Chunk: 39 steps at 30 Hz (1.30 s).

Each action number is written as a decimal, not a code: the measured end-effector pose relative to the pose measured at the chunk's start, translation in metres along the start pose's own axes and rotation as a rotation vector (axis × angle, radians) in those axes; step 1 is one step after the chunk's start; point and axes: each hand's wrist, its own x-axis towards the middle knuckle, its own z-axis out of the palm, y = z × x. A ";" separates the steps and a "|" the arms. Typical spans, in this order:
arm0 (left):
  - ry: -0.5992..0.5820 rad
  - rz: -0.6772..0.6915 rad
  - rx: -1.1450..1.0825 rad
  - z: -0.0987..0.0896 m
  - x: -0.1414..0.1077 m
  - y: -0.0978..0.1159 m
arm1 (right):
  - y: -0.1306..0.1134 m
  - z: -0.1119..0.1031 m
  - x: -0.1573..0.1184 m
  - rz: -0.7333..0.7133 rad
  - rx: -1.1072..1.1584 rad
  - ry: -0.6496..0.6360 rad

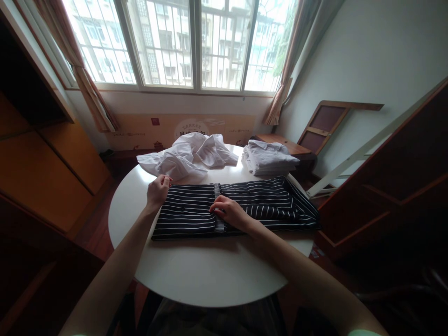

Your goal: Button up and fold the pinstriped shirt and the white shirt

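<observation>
A black garment with white stripes (189, 210) lies folded in a long strip across the round white table (210, 275). A pale grey band (220, 227) crosses it near the middle. At its far left corner my left hand (158, 191) is closed, the fingertips pinching the cloth's edge. My right hand (229, 211) rests over the middle, its bent fingers closed on the cloth beside the grey band. What lies under the right fingers is partly hidden. The garment's right end (301, 210) is looser and reaches the table's right edge.
Behind the garment lies a crumpled white shirt (189, 154). A stack of folded white shirts (269, 157) sits at the back right. Beyond the table are a wooden chair (320, 128), barred windows (168, 46) and an orange cabinet (45, 172) on the left.
</observation>
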 end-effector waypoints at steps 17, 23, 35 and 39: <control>-0.128 0.143 0.120 0.011 -0.009 0.008 | -0.007 -0.009 0.001 0.093 -0.014 0.092; -0.167 0.273 0.070 0.016 -0.011 0.008 | -0.005 -0.008 0.001 0.102 -0.047 0.001; -0.132 -0.071 -0.031 0.018 -0.001 -0.007 | -0.008 -0.011 0.002 0.142 -0.059 -0.019; -0.216 -0.420 -0.494 0.011 0.001 -0.004 | -0.006 -0.009 0.001 0.127 -0.068 -0.012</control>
